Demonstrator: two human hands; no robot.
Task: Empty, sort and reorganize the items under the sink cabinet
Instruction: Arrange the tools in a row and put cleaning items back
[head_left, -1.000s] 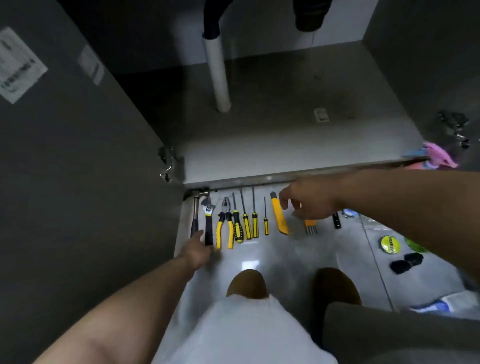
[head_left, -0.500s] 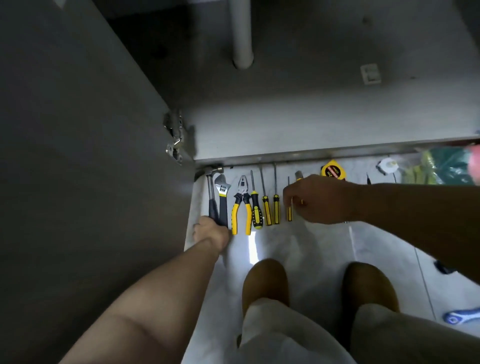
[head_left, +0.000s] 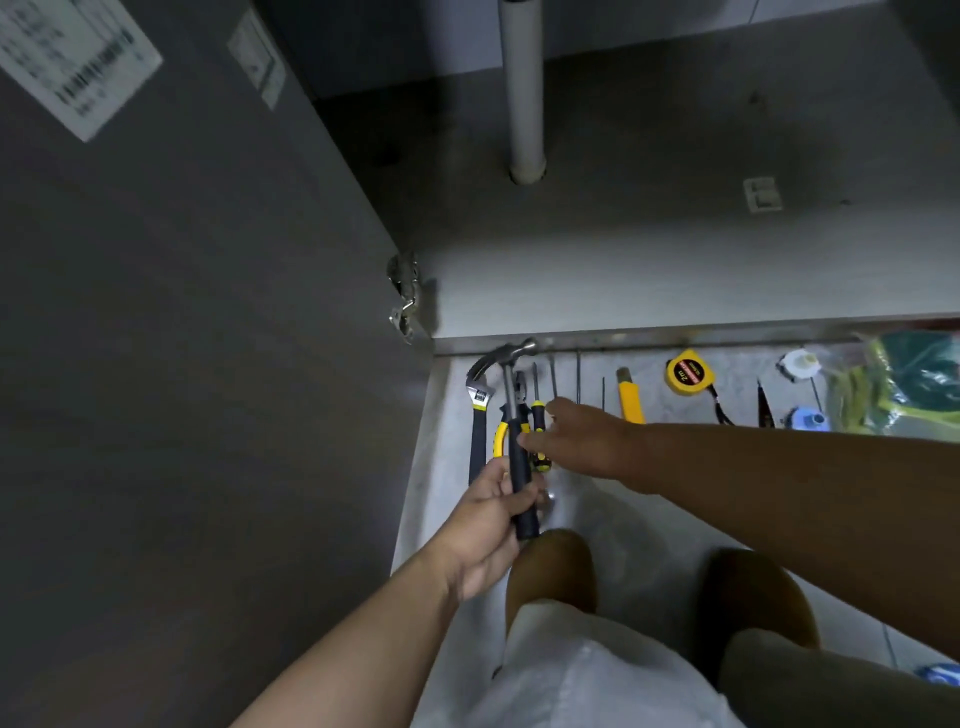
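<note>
"2m" on yellow tape measure (head_left: 689, 373)

Shiny metal hammer (head_left: 511, 374) head, glossy yellow plastic tape measure (head_left: 687, 372), matt grey cabinet door (head_left: 182, 312)

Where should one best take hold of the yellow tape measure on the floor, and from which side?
Take the tape measure by its yellow body, from above, fingers across its left and right edges. It lies flat, label up, with bare floor on both sides, but the cabinet base is close behind it. Its thin black strap looks too loose to steer it.
</note>
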